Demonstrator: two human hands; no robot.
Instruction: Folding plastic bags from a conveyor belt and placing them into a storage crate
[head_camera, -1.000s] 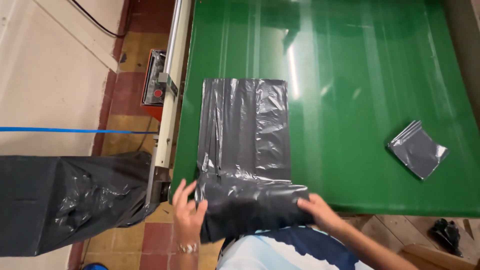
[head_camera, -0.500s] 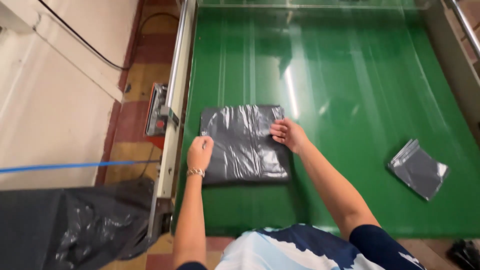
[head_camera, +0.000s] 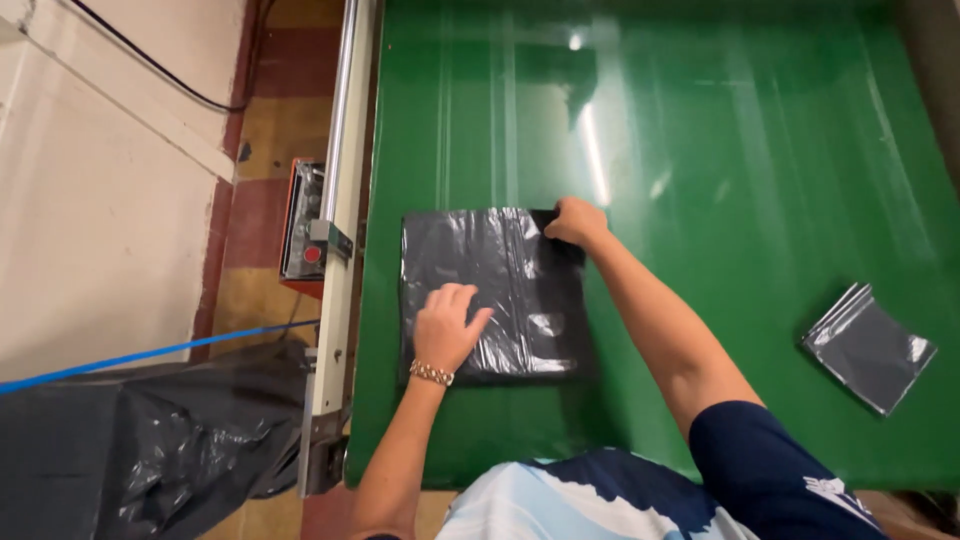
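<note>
My left hand (head_camera: 447, 325) lies flat, fingers spread, on the folded black plastic bag (head_camera: 490, 295); my right hand (head_camera: 575, 222) pinches its far right corner. The bag lies on the green table (head_camera: 700, 200), near its left edge; a smaller folded grey stack (head_camera: 868, 346) sits well right of the bag.

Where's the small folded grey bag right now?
The small folded grey bag lies alone on the green table's right side, well apart from the right hand.

Wore a short-sleeved shirt (head_camera: 640, 500) — dark navy at the right sleeve (head_camera: 770, 470), pale blue and white across the chest, with a small white mark near the sleeve's edge. Bare forearms; a gold-coloured chain bracelet (head_camera: 431, 374) at the left wrist — nothing on the right.
</note>
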